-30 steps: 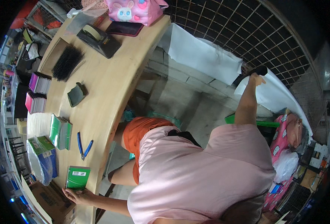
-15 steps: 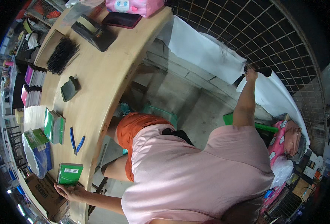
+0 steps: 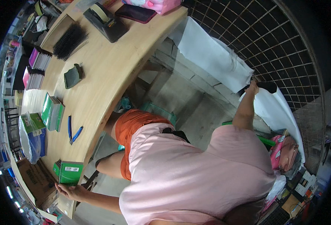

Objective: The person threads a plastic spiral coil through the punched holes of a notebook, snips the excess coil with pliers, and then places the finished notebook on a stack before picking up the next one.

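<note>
My left hand [image 3: 71, 191] grips the near edge of a green spiral notebook [image 3: 71, 173] with a white label, at the front of the table. Part of another green notebook [image 3: 56, 168] shows behind it. Further along lie blue-handled pliers [image 3: 73, 131], spread apart, and a stack of green notebooks [image 3: 53, 112]. Stretched out to the right, my right hand [image 3: 252, 88] is closed beside a black rounded piece [image 3: 267, 87] at the white sheet by the wire mesh. What its fingers hold is too small to make out.
On the wooden table [image 3: 109, 80] are a tape dispenser [image 3: 105, 23], a phone [image 3: 136, 13], black binding coils [image 3: 70, 40] and a dark green tray [image 3: 73, 76]. Wire mesh [image 3: 244, 33] and a white sheet [image 3: 210, 52] border the right. A cardboard box [image 3: 34, 180] stands lower left.
The view has shifted slightly. My left hand and the notebook have come a little nearer along the table, and another green notebook now shows behind. My right hand stays by the mesh.
</note>
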